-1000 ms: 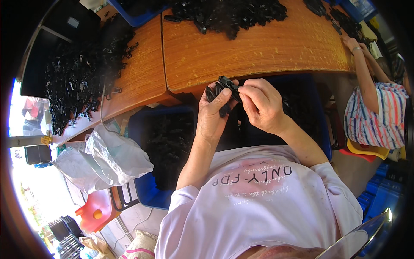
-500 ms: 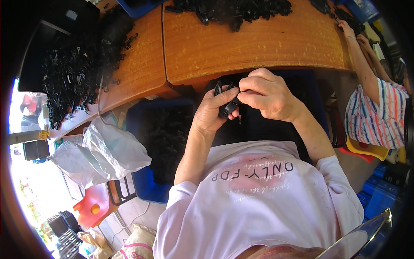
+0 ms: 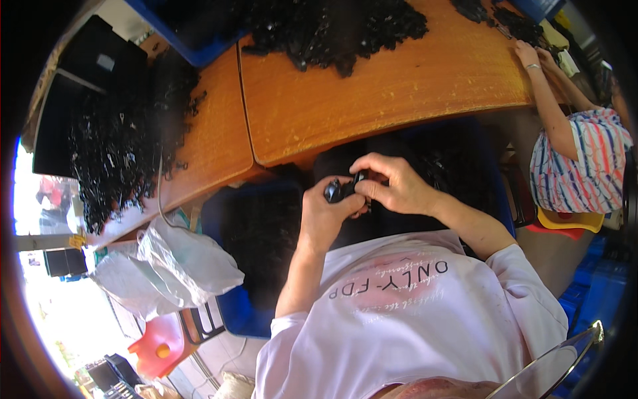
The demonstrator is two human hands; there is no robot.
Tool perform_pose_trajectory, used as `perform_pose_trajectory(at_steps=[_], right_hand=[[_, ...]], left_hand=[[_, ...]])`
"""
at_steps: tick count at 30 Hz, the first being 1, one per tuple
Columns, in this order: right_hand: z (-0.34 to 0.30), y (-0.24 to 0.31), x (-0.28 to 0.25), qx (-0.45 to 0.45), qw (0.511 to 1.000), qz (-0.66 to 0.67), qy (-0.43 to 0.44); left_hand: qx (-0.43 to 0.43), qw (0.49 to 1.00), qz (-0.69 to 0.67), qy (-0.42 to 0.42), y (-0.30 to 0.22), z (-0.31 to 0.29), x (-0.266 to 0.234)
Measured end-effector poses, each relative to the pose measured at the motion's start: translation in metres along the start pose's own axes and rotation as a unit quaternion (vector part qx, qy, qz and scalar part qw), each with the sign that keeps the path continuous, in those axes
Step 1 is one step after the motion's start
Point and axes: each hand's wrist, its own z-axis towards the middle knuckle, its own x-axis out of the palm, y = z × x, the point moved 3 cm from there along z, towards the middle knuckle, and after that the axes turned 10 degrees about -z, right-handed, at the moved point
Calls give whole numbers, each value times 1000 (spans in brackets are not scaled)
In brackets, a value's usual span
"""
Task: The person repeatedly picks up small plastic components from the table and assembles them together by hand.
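Observation:
In front of my chest, below the table edge, both hands are together around small black plastic parts (image 3: 341, 191). My left hand (image 3: 324, 211) is closed on them, with a rounded glossy end showing above its fingers. The fingers and thumb of my right hand (image 3: 397, 189) pinch a black piece at the right end of what the left holds. The exact shape of the parts is hidden by my fingers. Similar-looking black pieces lie in a heap (image 3: 339, 33) at the far side of the wooden table (image 3: 399, 86).
Another tangle of black pieces (image 3: 116, 149) covers the table's left end. Under the edge are a blue crate (image 3: 242, 324) with dark contents, and a whitish plastic bag (image 3: 186, 266). A blue bin (image 3: 169, 36) stands far left. At right a co-worker in a striped top (image 3: 578, 166) handles black pieces.
My hands have come lower, away from the table edge, still together on the black parts. My right hand has turned its grip. The whole view has shifted slightly.

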Motion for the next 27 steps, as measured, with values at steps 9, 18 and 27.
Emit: perform_pose_trajectory(at_steps=[9, 18, 27], right_hand=[[50, 6, -42, -77, 984, -109, -116], [140, -92, -156, -12, 767, -511, -387], [145, -77, -132, -175, 819, -419, -352]], left_hand=[[-3, 926, 373, -55, 5, -38, -106], [308, 869, 348, -171, -123, 38, -80], [361, 758, 487, -241, -179, 296, -86]])
